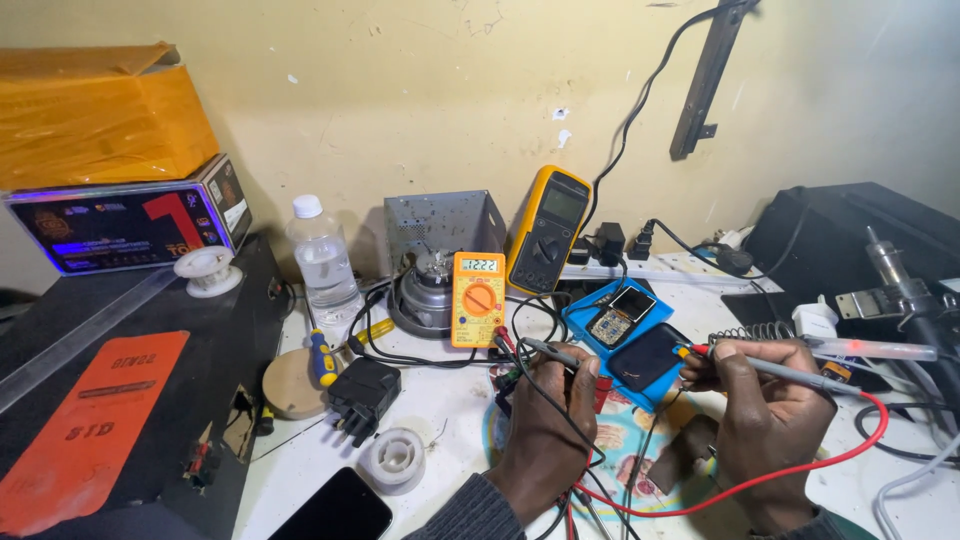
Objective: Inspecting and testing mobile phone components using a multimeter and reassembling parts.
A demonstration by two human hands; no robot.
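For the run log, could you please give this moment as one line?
left hand: holds black probe | right hand: holds red probe | tips near blue mat | orange multimeter on

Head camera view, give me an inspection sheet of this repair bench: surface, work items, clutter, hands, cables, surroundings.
Surface: white bench top, stained, crowded.
Job's things: blue rectangular mat carrying an opened phone with bare circuit board; small orange multimeter, display lit.
Clutter: clear plastic water bottle, solder spool, black plug, large yellow multimeter.
Hands: left hand holds a black probe; right hand holds a red-tipped probe.
Cables: red lead loops across the bench.
Surroundings: yellowish wall.
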